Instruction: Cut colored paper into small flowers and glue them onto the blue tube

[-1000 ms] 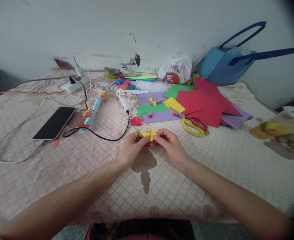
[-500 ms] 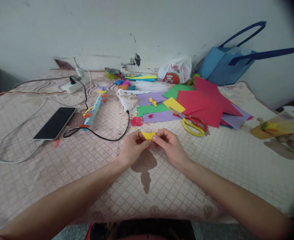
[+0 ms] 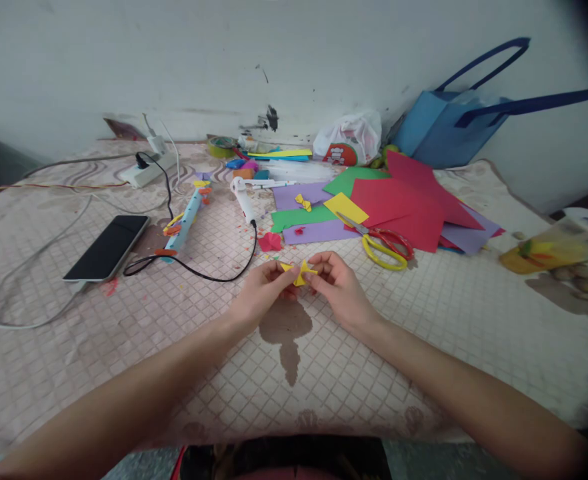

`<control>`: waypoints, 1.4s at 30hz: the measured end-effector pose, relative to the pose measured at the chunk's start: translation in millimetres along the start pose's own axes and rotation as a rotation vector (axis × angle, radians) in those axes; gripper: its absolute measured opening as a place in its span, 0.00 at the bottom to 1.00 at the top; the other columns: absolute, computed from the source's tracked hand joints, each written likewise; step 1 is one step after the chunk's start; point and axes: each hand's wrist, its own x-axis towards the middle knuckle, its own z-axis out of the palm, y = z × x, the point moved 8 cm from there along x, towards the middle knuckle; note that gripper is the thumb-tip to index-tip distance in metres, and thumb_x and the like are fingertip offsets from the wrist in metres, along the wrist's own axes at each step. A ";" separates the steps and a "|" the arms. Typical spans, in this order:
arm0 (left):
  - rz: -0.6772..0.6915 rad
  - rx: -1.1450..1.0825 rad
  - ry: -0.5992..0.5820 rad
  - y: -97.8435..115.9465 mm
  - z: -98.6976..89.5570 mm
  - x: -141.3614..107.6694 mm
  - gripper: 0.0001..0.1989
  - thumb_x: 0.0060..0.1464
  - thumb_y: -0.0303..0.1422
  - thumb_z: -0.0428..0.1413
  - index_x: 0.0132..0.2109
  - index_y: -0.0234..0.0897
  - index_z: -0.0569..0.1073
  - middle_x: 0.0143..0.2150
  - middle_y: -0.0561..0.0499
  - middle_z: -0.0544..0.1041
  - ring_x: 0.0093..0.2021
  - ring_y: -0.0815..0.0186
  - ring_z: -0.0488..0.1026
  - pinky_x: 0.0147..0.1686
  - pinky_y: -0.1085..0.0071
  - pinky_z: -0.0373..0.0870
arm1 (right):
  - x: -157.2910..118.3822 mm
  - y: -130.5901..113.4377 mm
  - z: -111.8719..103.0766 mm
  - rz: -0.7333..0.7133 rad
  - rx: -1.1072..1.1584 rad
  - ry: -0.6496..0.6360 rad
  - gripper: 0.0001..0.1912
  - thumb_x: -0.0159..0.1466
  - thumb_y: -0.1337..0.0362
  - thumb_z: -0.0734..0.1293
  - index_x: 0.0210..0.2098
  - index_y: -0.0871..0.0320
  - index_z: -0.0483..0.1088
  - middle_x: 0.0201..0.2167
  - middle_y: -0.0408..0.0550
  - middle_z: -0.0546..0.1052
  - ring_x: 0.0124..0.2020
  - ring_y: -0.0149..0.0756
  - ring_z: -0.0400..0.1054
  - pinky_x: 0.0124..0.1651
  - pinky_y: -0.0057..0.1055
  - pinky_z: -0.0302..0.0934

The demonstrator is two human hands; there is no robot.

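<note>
In the head view, just below the centre of the frame, the person's left hand (image 3: 258, 293) and right hand (image 3: 344, 290) sit close together, thumbs and fingers pinching a small folded piece of yellow paper (image 3: 301, 274) between them. Just above lies a red paper cutout (image 3: 271, 242), and scissors (image 3: 366, 232) rest right of centre. Such thin paper probably creases best with a light, even pinch near the folds, the left steadying while the right presses, corners kept uncrushed

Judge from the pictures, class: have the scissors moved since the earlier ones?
No. Judged against the yellow sheet, the scissors have kept their place, blades overlapping its lower edge.
</note>
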 end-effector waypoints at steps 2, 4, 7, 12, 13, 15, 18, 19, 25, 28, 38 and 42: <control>0.008 0.000 0.005 1.4 -1.2 1.4 0.13 0.47 0.40 0.59 0.33 0.34 0.70 0.29 0.51 0.74 0.26 0.70 0.71 0.28 0.73 0.68 | -0.9 0.4 2.6 0.010 0.006 -0.026 0.12 0.54 0.63 0.68 0.36 0.54 0.62 0.25 0.37 0.66 0.26 0.28 0.61 0.29 0.27 0.57; 0.034 0.019 0.002 4.1 -1.4 2.3 0.13 0.46 0.40 0.60 0.33 0.34 0.70 0.28 0.52 0.73 0.25 0.71 0.69 0.27 0.74 0.67 | -2.3 0.5 5.9 0.017 0.002 -0.062 0.11 0.55 0.63 0.68 0.36 0.54 0.62 0.25 0.37 0.67 0.25 0.28 0.61 0.29 0.27 0.56; 0.066 0.046 -0.009 6.8 -1.0 2.6 0.12 0.46 0.38 0.60 0.30 0.33 0.69 0.26 0.53 0.72 0.24 0.73 0.68 0.26 0.76 0.65 | -4.2 -0.5 8.9 0.017 -0.016 -0.097 0.10 0.56 0.64 0.67 0.36 0.54 0.62 0.25 0.37 0.67 0.25 0.27 0.60 0.28 0.27 0.54; 0.106 0.094 -0.012 8.7 -2.0 2.3 0.10 0.48 0.37 0.58 0.30 0.33 0.70 0.24 0.53 0.72 0.23 0.73 0.67 0.26 0.76 0.63 | -5.3 -1.1 12.0 0.053 -0.009 -0.137 0.10 0.56 0.64 0.67 0.36 0.54 0.63 0.28 0.39 0.70 0.28 0.29 0.64 0.30 0.28 0.56; 0.116 0.107 -0.014 9.3 -1.9 2.2 0.10 0.48 0.37 0.58 0.30 0.33 0.70 0.23 0.54 0.71 0.23 0.73 0.67 0.25 0.76 0.63 | -5.4 -0.8 12.9 0.063 -0.006 -0.147 0.10 0.56 0.64 0.67 0.36 0.54 0.63 0.29 0.40 0.70 0.29 0.29 0.65 0.30 0.28 0.57; 0.128 0.136 -0.011 10.2 -2.1 1.9 0.10 0.49 0.37 0.58 0.30 0.33 0.70 0.23 0.54 0.71 0.23 0.73 0.67 0.25 0.76 0.62 | -5.5 -0.1 13.8 0.075 -0.013 -0.162 0.10 0.56 0.64 0.67 0.37 0.54 0.63 0.30 0.41 0.71 0.29 0.30 0.65 0.30 0.28 0.57; 0.121 0.160 0.004 10.0 -3.0 1.8 0.11 0.48 0.37 0.58 0.31 0.33 0.70 0.25 0.53 0.72 0.24 0.72 0.67 0.26 0.76 0.63 | -5.3 1.0 13.5 0.071 -0.047 -0.167 0.10 0.56 0.64 0.67 0.37 0.54 0.63 0.28 0.40 0.70 0.27 0.29 0.64 0.28 0.28 0.55; 0.118 0.163 0.008 9.7 -3.2 1.8 0.11 0.48 0.38 0.58 0.31 0.33 0.70 0.25 0.52 0.72 0.25 0.72 0.68 0.26 0.76 0.63 | -5.3 1.4 13.3 0.068 -0.059 -0.169 0.10 0.56 0.65 0.67 0.37 0.54 0.63 0.28 0.40 0.70 0.26 0.29 0.63 0.27 0.28 0.55; 0.075 0.047 0.029 3.3 -3.8 2.2 0.10 0.46 0.36 0.59 0.31 0.33 0.69 0.26 0.52 0.72 0.26 0.71 0.69 0.27 0.75 0.64 | -6.3 0.1 14.1 0.047 -0.083 -0.182 0.13 0.55 0.66 0.66 0.39 0.53 0.62 0.25 0.37 0.66 0.23 0.28 0.59 0.26 0.27 0.52; 0.012 -0.049 0.032 -2.2 -3.0 2.4 0.12 0.46 0.33 0.60 0.37 0.34 0.68 0.26 0.53 0.72 0.26 0.71 0.69 0.26 0.76 0.64 | -7.0 -1.1 14.5 0.056 -0.072 -0.178 0.13 0.55 0.67 0.66 0.39 0.53 0.62 0.23 0.35 0.63 0.22 0.26 0.57 0.25 0.27 0.51; -0.005 -0.043 -0.137 -4.9 5.6 2.9 0.17 0.43 0.35 0.62 0.40 0.35 0.68 0.31 0.51 0.74 0.28 0.71 0.70 0.29 0.74 0.67 | -4.5 -0.1 3.1 0.108 0.063 -0.078 0.14 0.52 0.66 0.68 0.38 0.53 0.63 0.25 0.36 0.66 0.25 0.28 0.60 0.30 0.27 0.55; 0.031 -0.026 -0.170 -3.7 7.3 3.1 0.14 0.43 0.32 0.62 0.37 0.34 0.68 0.29 0.52 0.74 0.27 0.71 0.71 0.28 0.74 0.67 | -3.0 3.8 1.4 0.159 0.087 -0.080 0.14 0.52 0.66 0.69 0.37 0.54 0.64 0.26 0.37 0.68 0.26 0.27 0.61 0.30 0.27 0.55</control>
